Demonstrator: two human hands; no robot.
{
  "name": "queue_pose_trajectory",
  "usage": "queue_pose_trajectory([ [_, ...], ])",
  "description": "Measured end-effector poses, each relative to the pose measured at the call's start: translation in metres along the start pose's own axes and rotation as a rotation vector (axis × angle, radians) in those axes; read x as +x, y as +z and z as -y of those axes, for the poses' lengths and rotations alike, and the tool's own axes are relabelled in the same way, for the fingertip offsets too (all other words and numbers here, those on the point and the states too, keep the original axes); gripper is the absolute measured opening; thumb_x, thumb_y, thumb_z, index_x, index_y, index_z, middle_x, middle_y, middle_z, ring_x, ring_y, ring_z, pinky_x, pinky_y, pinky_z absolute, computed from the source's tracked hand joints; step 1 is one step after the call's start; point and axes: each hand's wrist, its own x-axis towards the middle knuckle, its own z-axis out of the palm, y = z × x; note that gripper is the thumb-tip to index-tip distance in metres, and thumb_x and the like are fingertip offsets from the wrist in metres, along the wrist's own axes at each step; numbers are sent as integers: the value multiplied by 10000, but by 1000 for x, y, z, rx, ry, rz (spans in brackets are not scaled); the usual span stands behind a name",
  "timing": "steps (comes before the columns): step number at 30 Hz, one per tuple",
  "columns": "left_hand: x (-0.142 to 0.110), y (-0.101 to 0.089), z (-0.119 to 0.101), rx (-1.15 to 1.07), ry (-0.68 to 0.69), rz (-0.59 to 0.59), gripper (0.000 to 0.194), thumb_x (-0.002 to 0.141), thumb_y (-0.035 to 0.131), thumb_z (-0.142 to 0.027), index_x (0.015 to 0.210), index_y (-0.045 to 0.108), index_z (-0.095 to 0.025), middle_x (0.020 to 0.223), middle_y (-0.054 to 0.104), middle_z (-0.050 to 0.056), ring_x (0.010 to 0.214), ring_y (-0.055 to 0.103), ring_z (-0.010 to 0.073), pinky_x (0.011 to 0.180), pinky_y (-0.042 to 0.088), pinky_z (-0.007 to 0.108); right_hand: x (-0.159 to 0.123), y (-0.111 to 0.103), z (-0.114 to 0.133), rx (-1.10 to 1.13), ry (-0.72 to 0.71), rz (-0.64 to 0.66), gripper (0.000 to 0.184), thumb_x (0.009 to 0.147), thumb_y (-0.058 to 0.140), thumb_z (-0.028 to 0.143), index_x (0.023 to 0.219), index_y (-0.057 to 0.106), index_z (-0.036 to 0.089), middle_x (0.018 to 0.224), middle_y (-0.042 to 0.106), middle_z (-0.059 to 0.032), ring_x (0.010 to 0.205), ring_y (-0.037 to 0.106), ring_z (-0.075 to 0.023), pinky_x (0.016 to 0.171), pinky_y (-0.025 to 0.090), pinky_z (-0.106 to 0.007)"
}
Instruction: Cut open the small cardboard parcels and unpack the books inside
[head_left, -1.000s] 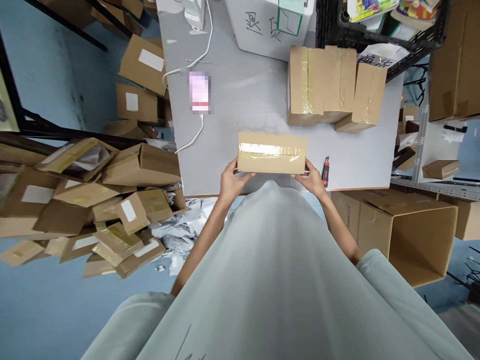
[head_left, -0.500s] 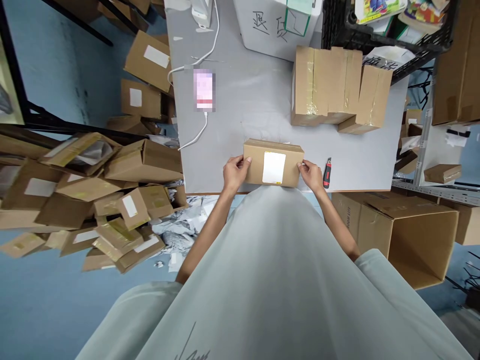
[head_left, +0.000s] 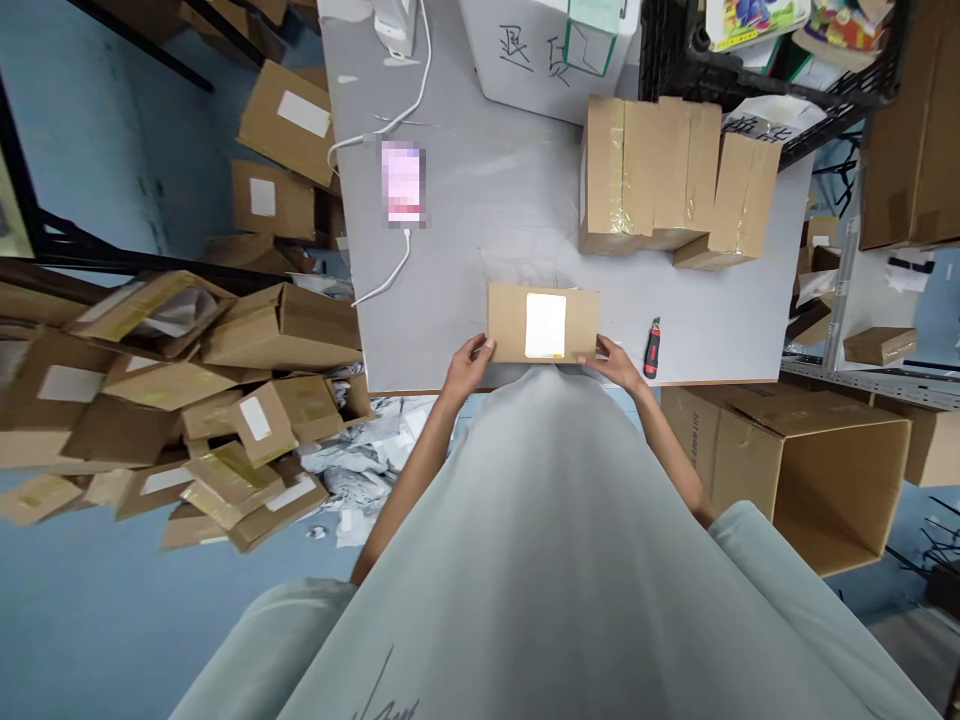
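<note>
A small brown cardboard box [head_left: 506, 322] with a white label [head_left: 545, 325] is between my hands at the table's front edge. My left hand [head_left: 468, 366] grips its lower left corner with thumb and fingers. At the lower right corner, my right hand [head_left: 613, 362] has its fingers closed on the box, the thumb on the labelled face. That face is turned up towards me. To the right of my right hand, a red and black box cutter [head_left: 652, 348] lies on the grey table [head_left: 480, 190].
Several taped cardboard boxes [head_left: 619, 180] stand at the table's back right, beside a black crate [head_left: 667, 60] and a white container [head_left: 525, 60]. A phone [head_left: 403, 182] on a cable lies left. Boxes are heaped [head_left: 270, 330] left of the table; a large open carton [head_left: 840, 490] stands right.
The box has tilted so its labelled face points more upward and its top side no longer shows. My hands have slid down towards its lower corners.
</note>
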Motion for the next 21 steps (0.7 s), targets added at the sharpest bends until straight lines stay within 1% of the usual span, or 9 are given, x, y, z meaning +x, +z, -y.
queue_pose_trajectory([
  [2, -8, 5, 3, -36, -7, 27, 735, 965, 677, -722, 1421, 727, -148, 1535, 706, 191, 1412, 676, 342, 1205, 548, 495, -6, 8, -3, 2, 6, 16, 1082, 692, 971, 595, 1627, 582, 213, 1582, 682, -143, 1443, 657, -353, 1204, 569, -537],
  [4, -15, 9, 3, -54, 3, 38, 735, 967, 656, -743, 1408, 734, -161, 1522, 716, 179, 1411, 671, 344, 1198, 551, 504, -9, 13, -3, -17, 35, -62, 1171, 696, 973, 576, 1692, 492, 193, 1570, 688, -166, 1454, 652, -354, 1208, 564, -544],
  [6, -20, 12, 0, -44, 21, 25, 728, 968, 657, -738, 1418, 732, -171, 1497, 724, 176, 1381, 682, 341, 1178, 562, 505, -10, 14, 1, -56, 50, -162, 1192, 721, 964, 584, 1716, 453, 171, 1539, 708, -187, 1431, 675, -351, 1212, 561, -542],
  [8, -23, 12, -4, -26, 62, -6, 709, 957, 693, -704, 1435, 725, -182, 1461, 724, 174, 1332, 698, 327, 1154, 578, 493, -9, 9, 11, -103, 11, -232, 1049, 784, 920, 616, 1659, 541, 179, 1501, 738, -176, 1385, 710, -342, 1202, 572, -525],
  [11, -21, 7, -11, -6, 164, -73, 672, 883, 806, -626, 1391, 749, -188, 1361, 699, 152, 1259, 713, 297, 1130, 597, 461, -8, -2, 30, -146, -116, -273, 678, 917, 790, 645, 1433, 742, 208, 1389, 807, -131, 1285, 770, -316, 1161, 604, -482],
  [13, -18, 4, -14, 3, 222, -115, 624, 867, 825, -595, 1340, 773, -192, 1260, 680, 120, 1213, 715, 274, 1107, 612, 441, -6, -7, 41, -158, -170, -299, 534, 967, 735, 632, 1290, 808, 214, 1295, 844, -116, 1231, 796, -308, 1137, 619, -466],
  [16, -12, 2, -17, 18, 249, -157, 567, 902, 794, -597, 1302, 792, -194, 1146, 661, 86, 1142, 711, 249, 1052, 631, 415, -2, -7, 50, -185, -149, -376, 476, 955, 751, 641, 1149, 845, 217, 1166, 873, -118, 1162, 820, -324, 1112, 627, -478],
  [18, -9, 2, -17, 15, 236, -175, 578, 899, 800, -613, 1285, 798, -182, 1115, 660, 82, 1093, 710, 240, 1022, 636, 401, 2, -5, 50, -173, -112, -415, 504, 917, 776, 685, 1080, 852, 214, 1102, 878, -124, 1123, 829, -338, 1087, 634, -486],
  [21, -5, 4, -19, -1, 221, -195, 614, 875, 823, -643, 1251, 805, -158, 1108, 679, 91, 1060, 713, 238, 1028, 623, 396, 9, -3, 45, -91, -85, -427, 578, 856, 796, 754, 1023, 844, 203, 1065, 876, -130, 1091, 830, -336, 1045, 645, -465],
])
